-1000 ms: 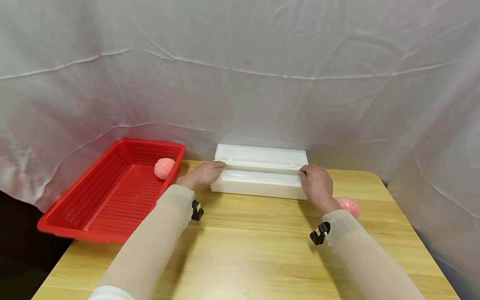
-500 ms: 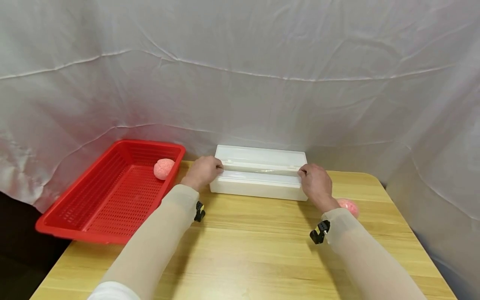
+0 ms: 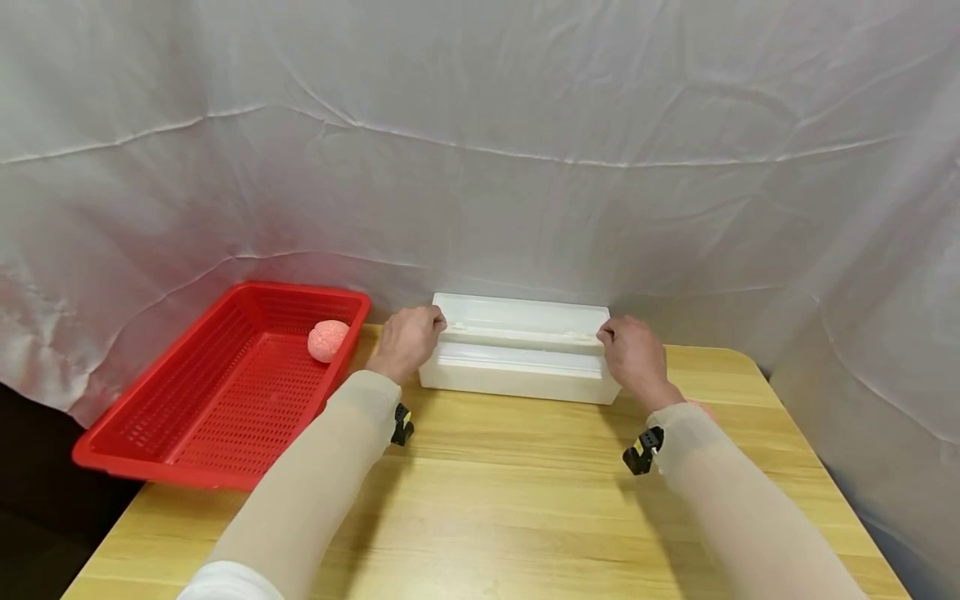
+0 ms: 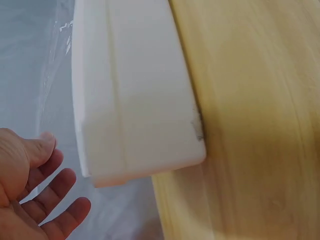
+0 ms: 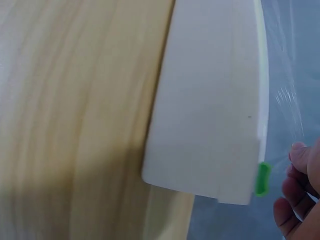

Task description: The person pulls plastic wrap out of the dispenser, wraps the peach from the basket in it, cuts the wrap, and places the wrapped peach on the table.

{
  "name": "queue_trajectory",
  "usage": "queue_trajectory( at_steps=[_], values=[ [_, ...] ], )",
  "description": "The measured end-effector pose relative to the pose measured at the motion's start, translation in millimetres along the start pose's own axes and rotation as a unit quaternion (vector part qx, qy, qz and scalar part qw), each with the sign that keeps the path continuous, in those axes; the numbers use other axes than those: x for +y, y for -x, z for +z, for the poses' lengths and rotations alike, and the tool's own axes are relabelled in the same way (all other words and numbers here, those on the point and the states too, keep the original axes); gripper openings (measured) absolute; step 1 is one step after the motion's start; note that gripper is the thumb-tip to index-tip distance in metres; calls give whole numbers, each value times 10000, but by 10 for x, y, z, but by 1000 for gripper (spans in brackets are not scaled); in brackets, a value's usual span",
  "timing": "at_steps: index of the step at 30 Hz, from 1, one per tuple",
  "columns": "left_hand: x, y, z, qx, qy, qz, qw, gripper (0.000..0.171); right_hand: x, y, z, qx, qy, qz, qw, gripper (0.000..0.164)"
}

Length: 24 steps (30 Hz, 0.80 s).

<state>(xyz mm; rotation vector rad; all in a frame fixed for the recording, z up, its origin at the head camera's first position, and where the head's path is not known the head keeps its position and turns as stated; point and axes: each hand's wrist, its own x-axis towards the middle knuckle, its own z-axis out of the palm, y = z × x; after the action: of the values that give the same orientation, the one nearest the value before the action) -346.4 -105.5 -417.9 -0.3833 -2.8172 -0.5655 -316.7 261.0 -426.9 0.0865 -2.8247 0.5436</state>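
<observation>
A long white cling film dispenser point(image 3: 517, 382) stands at the back of the table, its lid point(image 3: 525, 313) tipped back. At its left end my left hand point(image 3: 407, 340) pinches one corner of the clear cling film point(image 4: 54, 60) between thumb and index finger; the other fingers are loosely bent. On the opposite end my right hand point(image 3: 636, 357) pinches the film's other corner. The film point(image 5: 287, 92) stretches between both hands above the box, faintly wrinkled. A small green piece point(image 5: 262, 179) sticks out at the box's right end.
To the left is a red plastic basket point(image 3: 202, 477) with a pink foam-like ball point(image 3: 327, 341) inside. Another pink ball point(image 3: 703, 408) is mostly hidden behind my right wrist. A grey curtain point(image 3: 525, 225) hangs behind the wooden table point(image 3: 480, 508).
My left hand's fingers have gone from extended at the box's left corner to pinching the film. Both hands have risen slightly, and my right wrist now covers most of the right-hand ball.
</observation>
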Motion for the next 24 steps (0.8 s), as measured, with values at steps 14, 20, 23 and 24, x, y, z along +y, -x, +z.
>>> queue_trajectory(
  at_steps=[14, 20, 23, 24],
  values=[
    [93, -77, -291, 393, 86, 75, 9992, 16, -97, -127, -275, 395, -75, -318, 9987, 25],
    [166, -94, -400, 638, 217, 99, 9977, 19, -171, -126, -398, 678, -200, -266, 9971, 25],
    [199, -91, -462, 842, 333, 66, 9959, 19, -212, -120, -445, 875, -260, -206, 9956, 25],
    [209, -89, -483, 901, 364, 59, 9953, 19, -226, -116, -458, 930, -305, -179, 9950, 25]
  ],
)
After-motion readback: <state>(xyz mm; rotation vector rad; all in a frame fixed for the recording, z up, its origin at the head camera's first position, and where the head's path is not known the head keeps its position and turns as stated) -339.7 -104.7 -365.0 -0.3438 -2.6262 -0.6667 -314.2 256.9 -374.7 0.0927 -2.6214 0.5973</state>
